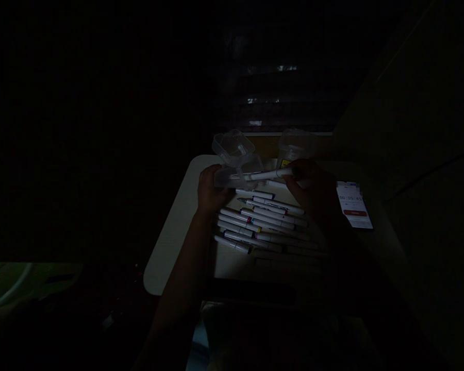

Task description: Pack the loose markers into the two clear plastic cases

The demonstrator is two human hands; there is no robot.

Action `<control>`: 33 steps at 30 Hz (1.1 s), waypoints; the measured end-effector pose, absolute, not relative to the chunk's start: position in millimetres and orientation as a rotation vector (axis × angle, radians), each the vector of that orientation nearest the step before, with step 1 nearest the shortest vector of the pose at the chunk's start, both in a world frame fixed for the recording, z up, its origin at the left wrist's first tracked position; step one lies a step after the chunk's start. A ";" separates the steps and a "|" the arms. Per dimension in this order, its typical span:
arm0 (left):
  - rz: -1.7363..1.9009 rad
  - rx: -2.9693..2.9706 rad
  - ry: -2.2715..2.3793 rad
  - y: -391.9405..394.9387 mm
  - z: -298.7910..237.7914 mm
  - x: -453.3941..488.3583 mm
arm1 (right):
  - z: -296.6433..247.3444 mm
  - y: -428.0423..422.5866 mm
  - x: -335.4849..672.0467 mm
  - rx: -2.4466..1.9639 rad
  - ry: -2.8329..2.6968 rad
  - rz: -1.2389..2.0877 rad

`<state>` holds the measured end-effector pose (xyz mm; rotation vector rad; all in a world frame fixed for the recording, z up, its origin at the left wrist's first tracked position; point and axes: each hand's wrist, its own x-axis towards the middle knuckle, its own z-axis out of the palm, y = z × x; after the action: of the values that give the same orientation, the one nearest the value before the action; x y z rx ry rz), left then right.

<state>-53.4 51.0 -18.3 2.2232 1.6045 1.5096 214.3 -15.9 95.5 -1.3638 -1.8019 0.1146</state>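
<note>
The scene is very dark. Several white marker pens with coloured bands lie side by side on a small white table. My left hand is closed on a clear plastic box at the table's far side. My right hand pinches one white marker and holds it level, its tip toward the box. A clear lid or second box stands just behind.
A lit phone showing a timer lies at the table's right edge. Another clear container stands at the back right. A pale green object sits low at the far left. Everything around the table is in darkness.
</note>
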 end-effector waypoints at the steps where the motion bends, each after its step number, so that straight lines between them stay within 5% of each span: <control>1: 1.510 2.229 1.600 51.4 -19.0 -53.6 | 95.8 -15.9 212.9 -1.400 -1.816 0.123; 33: 1.468 2.186 1.601 46.0 -11.7 -49.9 | 87.1 -9.3 211.5 -1.551 -1.977 0.145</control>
<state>-49.9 46.0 -11.7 2.1860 1.6012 1.4675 211.5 -9.3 87.1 -1.5506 -1.9770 0.1451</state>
